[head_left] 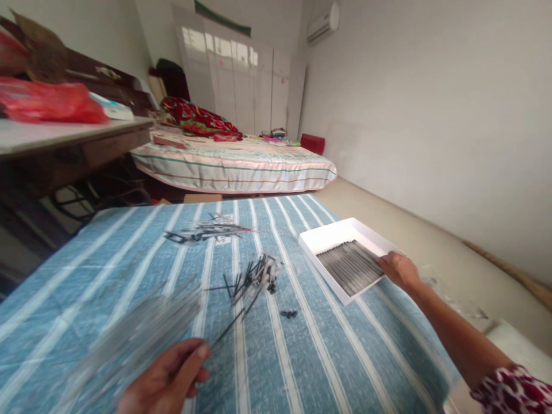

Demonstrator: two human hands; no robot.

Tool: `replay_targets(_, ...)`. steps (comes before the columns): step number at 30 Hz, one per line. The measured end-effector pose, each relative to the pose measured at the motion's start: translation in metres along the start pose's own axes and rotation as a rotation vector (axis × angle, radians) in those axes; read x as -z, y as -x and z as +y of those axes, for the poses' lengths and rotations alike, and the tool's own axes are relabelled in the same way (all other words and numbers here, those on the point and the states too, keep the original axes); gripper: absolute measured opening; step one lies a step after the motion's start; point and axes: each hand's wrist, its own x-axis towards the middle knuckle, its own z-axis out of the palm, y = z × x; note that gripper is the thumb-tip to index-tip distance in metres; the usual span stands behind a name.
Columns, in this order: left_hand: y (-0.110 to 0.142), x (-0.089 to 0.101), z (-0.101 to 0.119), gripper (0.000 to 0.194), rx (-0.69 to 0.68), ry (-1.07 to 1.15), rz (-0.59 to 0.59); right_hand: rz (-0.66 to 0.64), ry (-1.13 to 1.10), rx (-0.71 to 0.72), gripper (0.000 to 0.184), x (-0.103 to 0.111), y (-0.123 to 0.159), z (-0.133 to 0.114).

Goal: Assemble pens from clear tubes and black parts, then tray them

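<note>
My left hand [172, 374] is at the lower front, thumb and finger pinched on a thin black stick [228, 326] that points up and right. On the right, my right hand [399, 269] reaches over the edge of a shallow white box [328, 233]. Its closed fingers are at one end of a thin dark rod [368, 255], somewhat blurred. Beneath lies a row of similar dark rods [347, 269] side by side. Between my hands are a loose pile of black sticks [254, 276] and a few small black pieces [288, 314].
Blurred grey translucent strips [142, 328] lie on the left of the blue striped cloth [280, 356]. Farther back is another bundle of thin dark pieces [209, 231]. Beyond stand a bed [241, 167] and, at left, a table with a red plastic bag [52, 100].
</note>
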Motion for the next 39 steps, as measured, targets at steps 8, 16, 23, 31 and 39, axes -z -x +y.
replay_targets(8,-0.004,0.024,-0.005,0.028,-0.185,-0.05,0.188,0.078,-0.041,-0.019,0.029,-0.004,0.001,-0.002)
replay_targets(16,-0.004,0.023,-0.018,0.027,-0.44,-0.89,0.293,0.265,-0.696,0.501,0.022,0.028,0.045,-0.15)
replay_targets(23,0.002,0.02,-0.009,0.024,-0.419,-1.216,0.231,-0.028,-0.778,0.79,0.018,0.025,0.067,-0.256)
replay_targets(31,0.004,0.015,-0.013,0.016,-0.481,-1.033,0.167,0.045,-0.425,0.897,0.017,0.006,0.084,-0.279)
replay_targets(39,0.011,0.003,-0.014,0.019,-0.528,-0.562,0.066,0.086,-0.19,1.113,0.018,0.007,0.095,-0.292)
